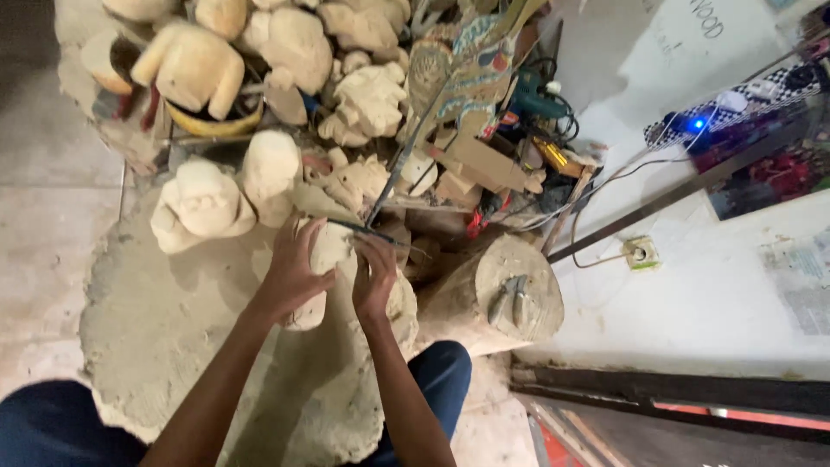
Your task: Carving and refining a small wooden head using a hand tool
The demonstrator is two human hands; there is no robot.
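Left hand: the left hand wraps around a pale wood carving, fingers curled over its upper side, gripping it firmly.
Right hand: the right hand is closed around a thin dark carving tool, whose blade lies across the top of the carving toward the left hand.
Carving: it sits low in front of the person, above a heap of pale wood shavings on the floor, just left of a log stump.
Arm pose: both forearms reach forward and converge, wrists close together; the left wrist bends inward to steady the piece, the right is cocked over it.
Risk, judged: the blade points toward the left fingers, so a slip off the rounded wood could cut them; a loose hold could let the carving twist under pressure.
Surroundings: pliers rest on the stump; rough carved figures are piled beyond the hands; a power drill and cables lie further back.
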